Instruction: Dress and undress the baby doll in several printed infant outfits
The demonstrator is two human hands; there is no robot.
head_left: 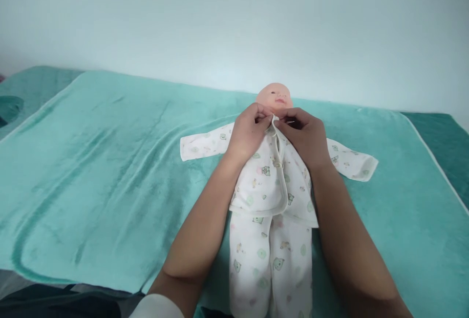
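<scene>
A doll (275, 95) lies on its back on a green cloth (110, 186), its head toward the wall (234, 25) and its legs toward the person. It wears a white shirt (256, 186) and white trousers (252, 264), both printed with small animals and pale green and pink spots.

Both hands are at the shirt's neck, just below the doll's chin. The left hand (249, 132) pinches the edge of the collar (274, 118) between thumb and bent fingers. The right hand (306, 135) pinches the same spot from the other side, so the fingertips nearly meet. The finer detail of the grip is hidden behind the fingers.

Below the hands, the shirt's front edges part in a narrow gap, and a small button (279, 165) sits at its lower end. Further down, the front flaps overlap, and the curved hem lies over the top of the trousers. The sleeves stretch out to either side, flat on the cloth, partly covered by the hands. The trouser legs lie side by side and run off the bottom of the view.

A darker cloth (437, 147) shows beyond the pale edging on the right. A white cuff (157, 307) wraps the left arm near the bottom.
</scene>
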